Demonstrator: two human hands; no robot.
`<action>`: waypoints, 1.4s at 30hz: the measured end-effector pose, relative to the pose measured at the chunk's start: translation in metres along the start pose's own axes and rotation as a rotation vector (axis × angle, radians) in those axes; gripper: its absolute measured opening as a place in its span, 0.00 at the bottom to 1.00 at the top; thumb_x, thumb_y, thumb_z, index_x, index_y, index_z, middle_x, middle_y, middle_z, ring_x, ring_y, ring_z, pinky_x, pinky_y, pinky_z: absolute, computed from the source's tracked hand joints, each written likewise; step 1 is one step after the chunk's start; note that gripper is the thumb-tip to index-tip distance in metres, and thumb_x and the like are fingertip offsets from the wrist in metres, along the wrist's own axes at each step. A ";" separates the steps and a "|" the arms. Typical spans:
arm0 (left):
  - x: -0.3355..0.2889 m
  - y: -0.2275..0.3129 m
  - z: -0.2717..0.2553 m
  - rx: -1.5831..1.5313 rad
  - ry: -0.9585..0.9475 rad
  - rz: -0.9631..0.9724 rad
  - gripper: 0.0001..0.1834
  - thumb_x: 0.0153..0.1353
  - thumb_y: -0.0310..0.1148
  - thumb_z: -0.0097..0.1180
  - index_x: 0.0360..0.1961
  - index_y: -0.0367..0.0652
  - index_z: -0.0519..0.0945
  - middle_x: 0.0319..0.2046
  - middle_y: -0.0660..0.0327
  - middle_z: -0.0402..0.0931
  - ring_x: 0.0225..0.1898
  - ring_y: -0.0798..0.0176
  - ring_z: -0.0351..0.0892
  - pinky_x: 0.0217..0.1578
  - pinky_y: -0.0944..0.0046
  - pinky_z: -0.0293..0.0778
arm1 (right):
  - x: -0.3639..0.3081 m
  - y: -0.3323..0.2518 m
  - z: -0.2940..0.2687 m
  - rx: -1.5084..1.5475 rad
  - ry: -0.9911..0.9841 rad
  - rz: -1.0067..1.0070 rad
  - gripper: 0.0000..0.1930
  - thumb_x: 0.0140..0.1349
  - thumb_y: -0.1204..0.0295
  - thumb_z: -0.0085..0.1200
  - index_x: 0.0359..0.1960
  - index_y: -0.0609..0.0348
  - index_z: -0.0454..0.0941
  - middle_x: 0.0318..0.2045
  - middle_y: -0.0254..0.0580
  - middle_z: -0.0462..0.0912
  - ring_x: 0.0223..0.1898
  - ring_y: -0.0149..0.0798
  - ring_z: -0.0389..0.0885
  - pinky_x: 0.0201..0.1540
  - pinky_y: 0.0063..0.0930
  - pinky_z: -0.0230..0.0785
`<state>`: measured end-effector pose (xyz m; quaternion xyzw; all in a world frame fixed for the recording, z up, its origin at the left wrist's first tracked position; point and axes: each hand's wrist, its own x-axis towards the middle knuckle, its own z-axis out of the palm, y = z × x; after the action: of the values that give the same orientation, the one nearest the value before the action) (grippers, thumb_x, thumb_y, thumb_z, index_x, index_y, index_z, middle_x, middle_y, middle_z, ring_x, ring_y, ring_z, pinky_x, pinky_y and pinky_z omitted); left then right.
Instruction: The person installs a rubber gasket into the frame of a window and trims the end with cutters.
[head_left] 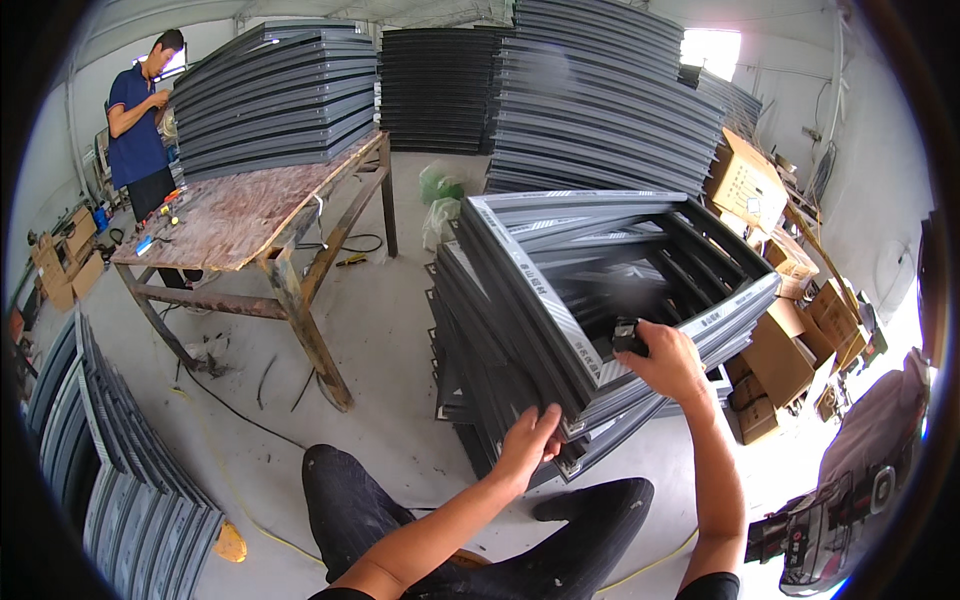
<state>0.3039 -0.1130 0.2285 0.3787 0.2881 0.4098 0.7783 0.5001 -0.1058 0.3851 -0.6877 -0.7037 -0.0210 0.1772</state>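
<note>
Top dark grey rectangular aluminium window frame (pixel 560 300) lying tilted on a stack of like frames, just ahead of the knees. Left hand (pixel 527 445) at the frame's near corner, fingers curled over the edge, gripping it. Right hand (pixel 665 362) further along the near rail, fingers closed narrowly on a small black fitting (pixel 628 337) resting against the rail's inner side. Near rail's long axis running from left hand to right hand and up-right beyond.

Dark grey frames (pixel 560 300) with white-striped film; small black part (pixel 628 336); reddish-brown mottled table (pixel 235 215); tan cardboard boxes (pixel 775 360); green bags (pixel 440 185).
</note>
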 end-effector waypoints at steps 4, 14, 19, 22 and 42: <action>0.009 -0.014 0.016 -0.009 0.054 -0.028 0.11 0.63 0.35 0.56 0.32 0.43 0.68 0.23 0.65 0.69 0.20 0.74 0.65 0.18 0.73 0.58 | -0.003 0.016 0.010 -0.054 0.055 0.013 0.17 0.48 0.61 0.61 0.28 0.63 0.75 0.26 0.54 0.78 0.34 0.57 0.78 0.37 0.48 0.69; -0.045 0.015 -0.035 -0.100 0.140 0.036 0.05 0.60 0.28 0.55 0.35 0.39 0.74 0.25 0.66 0.72 0.18 0.79 0.60 0.16 0.77 0.54 | -0.017 -0.063 0.024 -0.019 0.086 -0.170 0.13 0.47 0.65 0.59 0.25 0.61 0.72 0.20 0.47 0.77 0.32 0.49 0.79 0.35 0.43 0.72; -0.056 0.038 -0.060 0.021 0.073 0.033 0.09 0.62 0.33 0.55 0.35 0.39 0.72 0.23 0.63 0.72 0.17 0.76 0.61 0.18 0.75 0.57 | -0.022 -0.089 0.026 0.161 0.242 -0.183 0.13 0.45 0.70 0.61 0.29 0.65 0.74 0.26 0.52 0.78 0.35 0.53 0.78 0.38 0.41 0.71; -0.065 0.047 -0.065 0.113 0.035 0.016 0.14 0.66 0.40 0.51 0.37 0.38 0.71 0.22 0.59 0.73 0.19 0.72 0.64 0.19 0.73 0.58 | -0.064 -0.093 0.022 0.491 0.537 -0.204 0.12 0.49 0.74 0.59 0.34 0.66 0.75 0.27 0.49 0.78 0.28 0.48 0.79 0.34 0.37 0.72; -0.125 0.026 -0.115 0.379 0.185 0.152 0.11 0.68 0.33 0.48 0.42 0.37 0.78 0.24 0.66 0.74 0.20 0.78 0.64 0.21 0.75 0.62 | -0.261 -0.142 0.171 2.167 -0.723 0.991 0.29 0.63 0.75 0.49 0.66 0.63 0.55 0.45 0.54 0.77 0.49 0.50 0.75 0.56 0.46 0.64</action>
<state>0.1437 -0.1698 0.2047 0.4995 0.4008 0.4389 0.6303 0.3216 -0.3174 0.1827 -0.3450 -0.0319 0.8294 0.4382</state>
